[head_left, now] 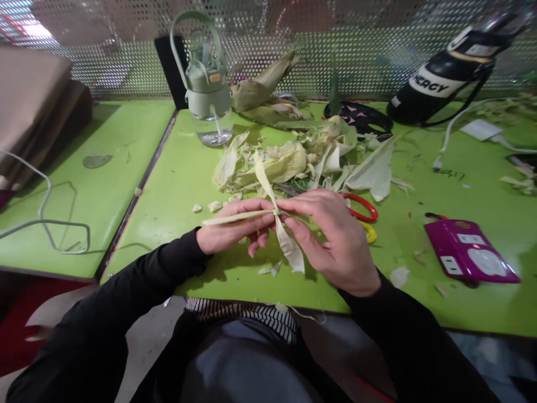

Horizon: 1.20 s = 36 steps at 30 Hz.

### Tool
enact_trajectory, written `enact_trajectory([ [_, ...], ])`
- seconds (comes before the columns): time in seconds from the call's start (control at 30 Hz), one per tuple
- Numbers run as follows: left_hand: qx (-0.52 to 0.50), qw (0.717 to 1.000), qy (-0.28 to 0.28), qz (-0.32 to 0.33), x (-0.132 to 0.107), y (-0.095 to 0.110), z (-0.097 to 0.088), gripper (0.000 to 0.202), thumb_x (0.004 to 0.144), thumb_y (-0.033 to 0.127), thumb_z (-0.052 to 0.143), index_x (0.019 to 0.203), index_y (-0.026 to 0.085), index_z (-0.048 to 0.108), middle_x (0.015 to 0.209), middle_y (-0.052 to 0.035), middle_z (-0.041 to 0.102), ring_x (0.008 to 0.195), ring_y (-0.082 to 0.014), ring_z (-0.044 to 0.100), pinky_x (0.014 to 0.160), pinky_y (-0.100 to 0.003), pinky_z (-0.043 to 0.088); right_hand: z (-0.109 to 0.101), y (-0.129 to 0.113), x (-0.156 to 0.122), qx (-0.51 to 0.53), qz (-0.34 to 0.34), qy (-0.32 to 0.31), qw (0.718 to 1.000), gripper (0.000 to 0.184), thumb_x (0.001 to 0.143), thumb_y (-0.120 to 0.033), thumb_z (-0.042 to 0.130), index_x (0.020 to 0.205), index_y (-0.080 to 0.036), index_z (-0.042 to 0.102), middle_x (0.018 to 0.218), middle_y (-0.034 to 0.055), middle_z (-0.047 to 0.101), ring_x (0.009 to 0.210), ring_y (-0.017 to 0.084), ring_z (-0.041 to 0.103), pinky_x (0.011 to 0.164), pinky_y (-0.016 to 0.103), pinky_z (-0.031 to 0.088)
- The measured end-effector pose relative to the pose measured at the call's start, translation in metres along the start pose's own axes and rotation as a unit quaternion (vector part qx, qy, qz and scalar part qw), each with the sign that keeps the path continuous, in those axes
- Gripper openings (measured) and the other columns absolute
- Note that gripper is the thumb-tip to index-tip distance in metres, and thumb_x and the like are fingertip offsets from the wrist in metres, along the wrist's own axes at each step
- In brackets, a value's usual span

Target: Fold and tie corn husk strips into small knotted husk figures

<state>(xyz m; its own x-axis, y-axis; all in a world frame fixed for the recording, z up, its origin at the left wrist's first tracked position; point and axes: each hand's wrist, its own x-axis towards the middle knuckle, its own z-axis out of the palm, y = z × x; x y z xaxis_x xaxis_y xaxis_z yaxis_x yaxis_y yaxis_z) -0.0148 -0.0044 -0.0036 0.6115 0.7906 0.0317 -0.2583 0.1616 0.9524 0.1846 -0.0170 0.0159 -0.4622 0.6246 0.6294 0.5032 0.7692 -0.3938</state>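
Observation:
Pale corn husk strips (289, 246) meet in a small knot between my two hands, with ends sticking out up, left and down. My left hand (235, 224) is closed on the strips near the knot, one strip lying along its fingers. The fingertips of my right hand (335, 235) pinch at the knot from the other side. Just beyond the hands lies a pile of torn corn husks (289, 159). Scissors with a red and yellow handle (363, 207) lie partly hidden behind my right hand.
A green water bottle (210, 101) stands at the back, and a black bottle (440, 81) leans at the back right. A purple power socket (470, 252) lies at right. Brown paper bags (33, 106) and a white cable (46, 196) are at left. Perforated metal mesh (335, 50) borders the green table.

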Motion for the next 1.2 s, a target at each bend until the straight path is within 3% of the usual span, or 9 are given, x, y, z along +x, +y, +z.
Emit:
enact_trajectory([
  [0.2,0.188,0.979,0.022,0.07,-0.001,-0.001,0.003,0.038,0.101,0.045,0.048,0.079,0.015,0.056,0.061,0.0043,0.05,0.049,-0.0054,0.05,0.045,-0.017,0.043,0.006,-0.003,0.0,0.006,0.044,0.021,0.999,0.013,0.091,-0.017,0.066,0.104,-0.018,0.069,0.093,0.007,0.074,0.084,0.02,0.07,0.075,0.034,0.057],
  [0.43,0.435,0.849,0.074,0.289,-0.004,-0.012,0.003,0.02,0.102,0.017,0.044,0.087,0.015,0.058,0.066,0.0029,0.055,0.056,-0.0067,0.051,0.056,-0.018,0.047,0.009,0.0,-0.004,0.045,0.044,0.066,0.996,0.014,0.085,-0.012,0.073,0.095,-0.023,0.074,0.087,0.0024,0.075,0.08,0.016,0.07,0.074,0.03,0.058],
  [0.6,0.502,0.794,0.06,0.337,-0.004,-0.013,-0.001,0.019,0.101,0.012,0.042,0.091,0.015,0.059,0.074,0.0004,0.061,0.063,-0.0073,0.056,0.06,-0.018,0.049,0.007,0.0,-0.004,0.054,0.037,0.059,0.996,0.017,0.085,-0.011,0.074,0.096,-0.023,0.074,0.089,0.0016,0.076,0.082,0.014,0.071,0.076,0.027,0.058],
  [0.67,0.494,0.802,0.07,0.329,-0.003,-0.012,-0.003,0.015,0.1,0.015,0.048,0.094,0.014,0.062,0.081,-0.0013,0.063,0.066,-0.0072,0.057,0.063,-0.019,0.051,0.005,0.001,-0.002,0.055,0.037,0.047,0.997,0.015,0.087,-0.012,0.072,0.097,-0.023,0.074,0.091,0.002,0.077,0.084,0.015,0.072,0.078,0.028,0.058],
  [0.77,0.46,0.83,0.158,0.273,-0.002,-0.009,-0.003,0.015,0.094,0.029,0.064,0.098,0.015,0.068,0.096,-0.0051,0.064,0.067,-0.0073,0.056,0.062,-0.02,0.05,0.006,0.002,0.0,0.036,0.044,0.043,0.997,0.013,0.09,-0.013,0.068,0.096,-0.023,0.072,0.093,0.0024,0.076,0.086,0.016,0.072,0.079,0.03,0.058],
  [0.83,0.399,0.875,0.185,0.204,-0.002,-0.007,-0.002,0.021,0.091,0.034,0.067,0.101,0.016,0.068,0.092,-0.004,0.064,0.063,-0.006,0.053,0.058,-0.019,0.048,0.007,0.002,0.0,0.013,0.055,0.049,0.997,0.01,0.091,-0.015,0.067,0.095,-0.024,0.07,0.091,0.0025,0.075,0.084,0.017,0.071,0.077,0.031,0.058],
  [0.97,0.201,0.967,0.128,0.085,-0.002,-0.003,0.0,0.026,0.091,0.033,0.067,0.109,0.014,0.065,0.092,-0.0046,0.07,0.074,-0.0094,0.064,0.066,-0.021,0.053,0.012,0.001,-0.001,-0.012,0.088,0.035,0.995,0.005,0.092,-0.019,0.066,0.092,-0.024,0.066,0.086,0.0033,0.073,0.08,0.019,0.07,0.074,0.034,0.058],
  [1.07,0.146,0.976,0.136,0.085,0.001,-0.005,-0.002,0.029,0.084,0.034,0.076,0.101,0.012,0.066,0.093,-0.0054,0.071,0.079,-0.0109,0.065,0.072,-0.022,0.054,0.014,0.002,-0.002,0.063,0.142,0.004,0.988,0.002,0.091,-0.021,0.066,0.092,-0.023,0.065,0.088,0.003,0.072,0.08,0.017,0.069,0.073,0.032,0.059],
  [1.2,0.086,0.983,0.123,0.102,0.004,-0.006,-0.005,0.023,0.086,0.032,0.075,0.094,0.013,0.066,0.085,-0.0027,0.07,0.075,-0.0091,0.064,0.071,-0.022,0.054,0.012,0.007,0.0,0.246,0.272,-0.033,0.93,0.019,0.098,-0.034,0.057,0.111,-0.022,0.065,0.092,0.0029,0.071,0.074,0.015,0.069,0.065,0.029,0.061],
])
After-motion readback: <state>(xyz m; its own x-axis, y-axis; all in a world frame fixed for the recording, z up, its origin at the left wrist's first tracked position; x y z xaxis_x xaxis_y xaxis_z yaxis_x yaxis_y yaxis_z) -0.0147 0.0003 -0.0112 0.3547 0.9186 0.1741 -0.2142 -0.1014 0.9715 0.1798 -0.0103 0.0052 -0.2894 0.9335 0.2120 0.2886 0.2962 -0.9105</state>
